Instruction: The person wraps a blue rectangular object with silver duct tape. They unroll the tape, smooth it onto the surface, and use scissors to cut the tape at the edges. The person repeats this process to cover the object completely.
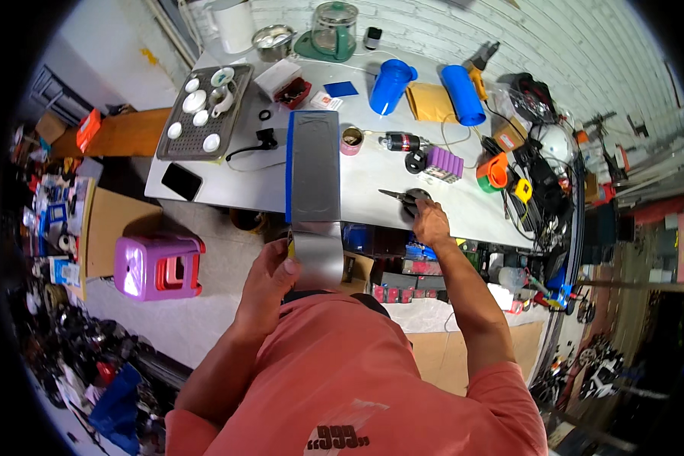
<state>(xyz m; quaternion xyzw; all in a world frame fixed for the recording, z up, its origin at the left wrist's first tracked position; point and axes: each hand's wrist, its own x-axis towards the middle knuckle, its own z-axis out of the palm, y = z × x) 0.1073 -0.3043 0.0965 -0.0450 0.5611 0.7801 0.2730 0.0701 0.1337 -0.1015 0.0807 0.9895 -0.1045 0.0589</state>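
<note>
A long grey block with blue edges (315,167) lies on the white table, pointing away from me. From its near end a shiny silver-grey strip (317,254) hangs over the table's front edge. My left hand (270,272) is closed on the strip's left edge, thumb in front. A small yellow bit shows by those fingers, too little to name. To the right, my right hand (432,224) has its fingers closed at the handles of black scissors (403,197), which lie on the table with blades pointing left. Part of the handles is hidden under the fingers.
Around the block are a pink tin (351,141), a black phone (182,182), a purple block (443,165) and a tea tray (239,114) with white cups. Blue rolls (463,95), an orange tape roll (492,173) and cables lie rightward. A purple stool (140,267) stands left.
</note>
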